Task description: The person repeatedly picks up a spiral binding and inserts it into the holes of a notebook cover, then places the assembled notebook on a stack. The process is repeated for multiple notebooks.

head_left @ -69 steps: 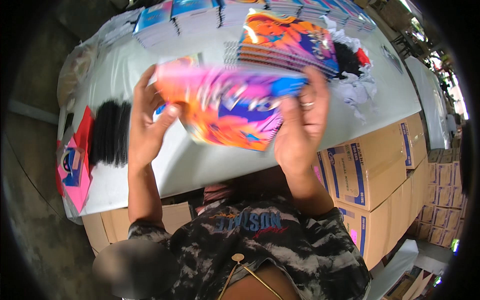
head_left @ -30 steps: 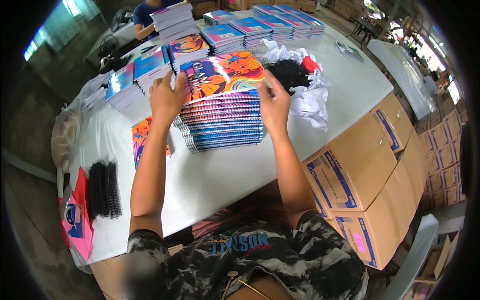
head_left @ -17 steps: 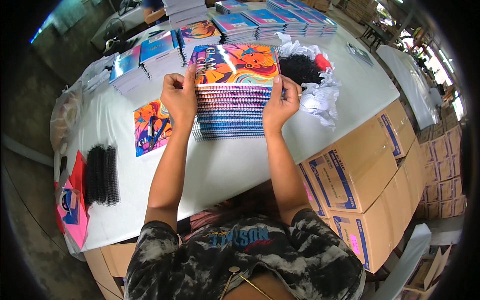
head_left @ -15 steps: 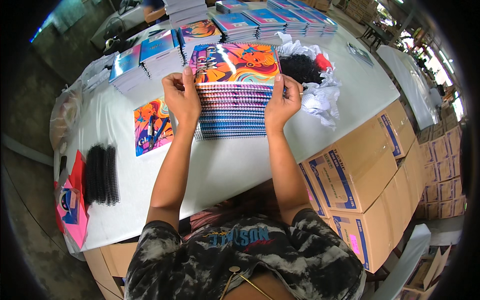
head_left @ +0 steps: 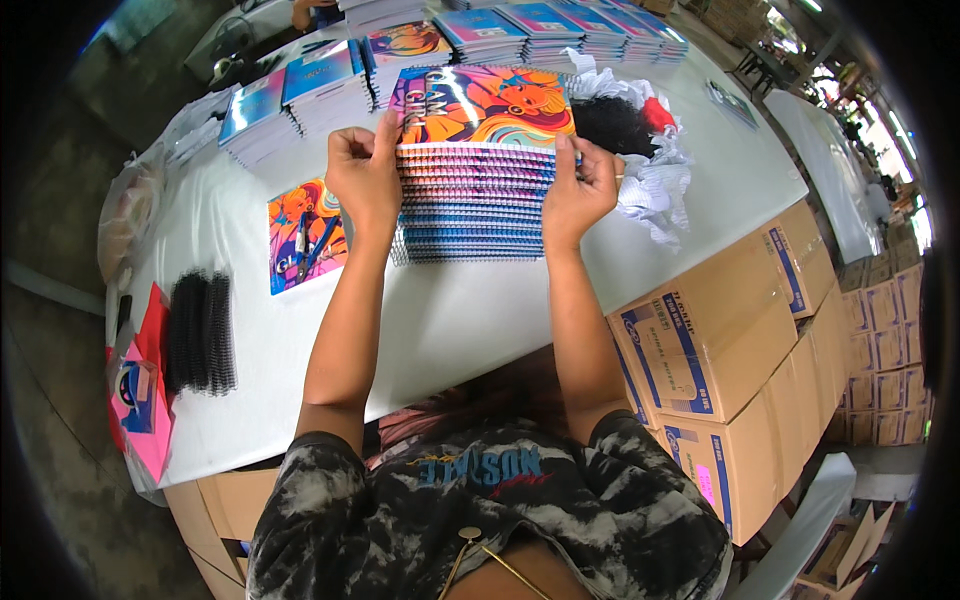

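A spiral notebook (head_left: 490, 108) with a bright orange and purple illustrated cover lies on top of a stack of spiral notebooks (head_left: 475, 212), whose coil edges face me in pink and blue rows. My left hand (head_left: 362, 185) grips its left edge, thumb on the cover. At the right edge my right hand (head_left: 580, 192) pinches it the same way, with the undersides of the fingers hidden. Beside my left forearm is another illustrated notebook (head_left: 285, 212); a dark-handled hand tool (head_left: 316, 240) rests on it.
Blue and pink notebook stacks (head_left: 480, 35) line the table's far side. Crumpled white paper (head_left: 655, 195) surrounds a black tangled heap (head_left: 615, 125). Black coils (head_left: 200, 335) and a pink-red packet (head_left: 148, 395) lie at the left. Cardboard boxes (head_left: 740, 340) stand by the right edge.
The notebook, the stack and both hands appear slightly higher and further right in view. Both hands keep their grip on the notebook's sides.
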Tool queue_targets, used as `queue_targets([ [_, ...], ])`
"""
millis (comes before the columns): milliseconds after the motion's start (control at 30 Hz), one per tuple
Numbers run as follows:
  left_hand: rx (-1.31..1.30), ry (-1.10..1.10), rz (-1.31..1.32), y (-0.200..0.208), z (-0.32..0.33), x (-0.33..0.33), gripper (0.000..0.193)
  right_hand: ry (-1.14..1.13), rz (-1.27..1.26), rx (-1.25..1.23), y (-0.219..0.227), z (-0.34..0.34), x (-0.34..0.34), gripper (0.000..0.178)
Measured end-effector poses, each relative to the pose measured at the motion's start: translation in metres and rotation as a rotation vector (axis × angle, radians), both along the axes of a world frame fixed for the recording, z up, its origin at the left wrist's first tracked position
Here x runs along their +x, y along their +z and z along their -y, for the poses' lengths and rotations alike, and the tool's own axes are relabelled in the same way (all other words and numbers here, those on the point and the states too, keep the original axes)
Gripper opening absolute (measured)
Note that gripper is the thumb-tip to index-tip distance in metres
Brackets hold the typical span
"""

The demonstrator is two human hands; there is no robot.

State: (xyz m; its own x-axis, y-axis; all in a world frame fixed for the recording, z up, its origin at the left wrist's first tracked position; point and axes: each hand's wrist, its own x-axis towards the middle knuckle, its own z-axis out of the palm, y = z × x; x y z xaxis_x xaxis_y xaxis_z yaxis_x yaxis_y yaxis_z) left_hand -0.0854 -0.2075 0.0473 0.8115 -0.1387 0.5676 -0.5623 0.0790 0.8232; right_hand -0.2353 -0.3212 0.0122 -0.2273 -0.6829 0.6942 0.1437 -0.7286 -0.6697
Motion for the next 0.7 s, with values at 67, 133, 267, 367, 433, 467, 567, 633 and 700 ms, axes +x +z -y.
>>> queue_targets([
  [67, 0.117, 0.005, -0.006, 0.006, -0.006, 0.0, 0.036, 0.032, 0.026, 0.023, 0.002, 0.002, 0.0, 0.012],
  [133, 0.244, -0.065, 0.106, 0.01, -0.016, 0.013, 0.035, 0.052, -0.02, 0.049, 0.0, 0.004, 0.0, 0.01],
  [267, 0.524, -0.081, 0.327, 0.013, -0.065, 0.049, 0.025, 0.03, -0.048, 0.027, -0.008, -0.008, -0.022, 0.015],
  [367, 0.974, -0.169, 0.289, -0.011, -0.128, 0.08, 0.03, -0.03, -0.114, -0.062, -0.024, -0.029, -0.048, 0.018],
  [433, 1.183, -0.155, 0.411, -0.047, -0.173, 0.095, 0.049, 0.028, -0.193, -0.066, -0.049, -0.049, -0.059, 0.019],
  [467, 1.211, -0.139, 0.379, -0.065, -0.187, 0.097, 0.058, 0.095, -0.234, -0.001, -0.061, -0.061, -0.062, 0.018],
  [567, 1.176, 0.087, 0.56, -0.125, -0.216, 0.092, 0.066, 0.282, -0.367, 0.147, -0.087, -0.094, -0.065, 0.016],
  [633, 1.193, 0.057, 0.455, -0.109, -0.214, 0.078, 0.063, 0.376, -0.471, 0.181, -0.096, -0.11, -0.065, 0.015],
  [700, 1.165, -0.002, 0.502, -0.104, -0.22, 0.083, 0.053, 0.456, -0.514, 0.231, -0.106, -0.123, -0.062, 0.015],
])
